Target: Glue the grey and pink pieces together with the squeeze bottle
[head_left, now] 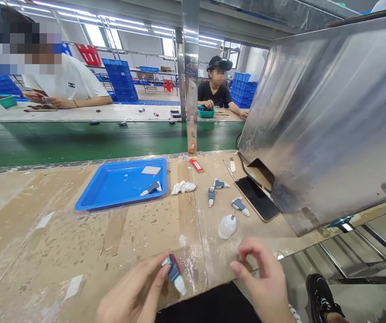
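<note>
Left hand (134,289) pinching blue-grey piece (175,272); right hand (265,280) blurred, seemingly loosely parted; bottle (226,228) just beyond, phone (257,198) farther.

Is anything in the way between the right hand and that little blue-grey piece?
No, nothing visible stands between the right hand and the blue-grey piece in the left hand. The white bottle stands farther back, off that path.

The left hand (134,287) pinches at its fingertips, while the right hand (266,280) curls, thumb and forefinger apart.
</note>
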Motion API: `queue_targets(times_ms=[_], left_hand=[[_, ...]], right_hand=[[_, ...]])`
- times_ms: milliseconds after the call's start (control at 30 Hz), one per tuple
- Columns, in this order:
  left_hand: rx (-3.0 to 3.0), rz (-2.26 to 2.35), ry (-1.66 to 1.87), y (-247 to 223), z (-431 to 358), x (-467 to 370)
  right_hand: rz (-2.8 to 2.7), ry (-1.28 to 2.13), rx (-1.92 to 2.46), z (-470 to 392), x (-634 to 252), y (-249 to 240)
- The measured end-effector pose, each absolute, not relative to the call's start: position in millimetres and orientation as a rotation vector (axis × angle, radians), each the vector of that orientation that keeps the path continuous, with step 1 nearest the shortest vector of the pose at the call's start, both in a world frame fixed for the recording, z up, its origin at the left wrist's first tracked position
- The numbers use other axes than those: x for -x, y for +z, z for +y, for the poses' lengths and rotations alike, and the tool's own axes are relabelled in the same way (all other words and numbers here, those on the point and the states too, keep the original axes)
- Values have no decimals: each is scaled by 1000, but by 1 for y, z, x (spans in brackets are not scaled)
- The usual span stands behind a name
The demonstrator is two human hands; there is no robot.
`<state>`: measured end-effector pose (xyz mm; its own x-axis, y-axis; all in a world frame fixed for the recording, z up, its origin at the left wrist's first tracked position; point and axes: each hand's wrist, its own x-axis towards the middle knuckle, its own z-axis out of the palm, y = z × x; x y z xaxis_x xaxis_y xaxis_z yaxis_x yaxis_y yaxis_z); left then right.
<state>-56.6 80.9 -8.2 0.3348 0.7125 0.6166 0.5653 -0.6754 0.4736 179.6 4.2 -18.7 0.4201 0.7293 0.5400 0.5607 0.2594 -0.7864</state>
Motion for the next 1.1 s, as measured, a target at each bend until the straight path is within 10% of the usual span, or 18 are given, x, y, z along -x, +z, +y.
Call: queue_targets(times_ms=[1100], left_hand=[[-2405, 1169, 1315, -40, 65, 41]], right_hand=[[-774, 876, 1339, 18, -171, -25]])
